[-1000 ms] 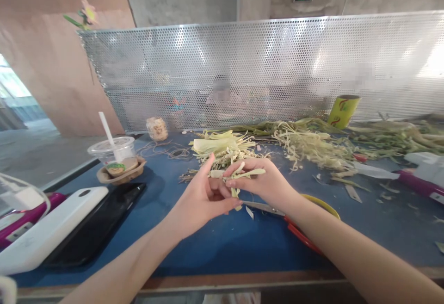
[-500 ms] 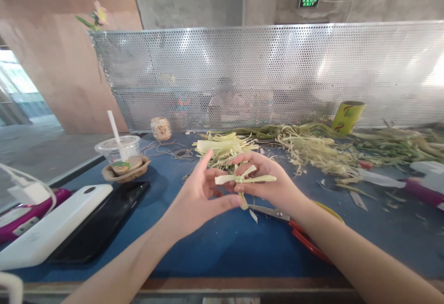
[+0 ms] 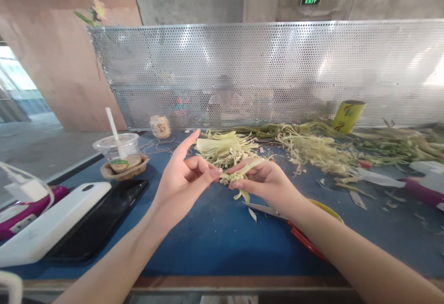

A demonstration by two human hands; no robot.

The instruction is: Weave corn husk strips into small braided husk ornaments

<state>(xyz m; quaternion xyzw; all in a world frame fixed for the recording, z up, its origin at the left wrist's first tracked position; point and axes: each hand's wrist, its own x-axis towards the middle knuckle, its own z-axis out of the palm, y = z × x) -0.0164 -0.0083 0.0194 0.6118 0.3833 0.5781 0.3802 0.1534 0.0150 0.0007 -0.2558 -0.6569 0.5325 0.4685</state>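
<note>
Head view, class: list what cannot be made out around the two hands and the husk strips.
- Husk strips: how they cross is hidden inside the right hand and left hand.
- Scissors: handles covered by the right forearm.
- White device: cut off by the left edge.

We see a bright, evenly lit scene. Daylight pours in at the far left, washing out that opening. Glare spots shine on the perforated metal screen (image 3: 263,72). Soft shadows fall on the blue desk (image 3: 215,244). Wide-angle distortion bends the edges; figures behind the screen are blurred.
</note>
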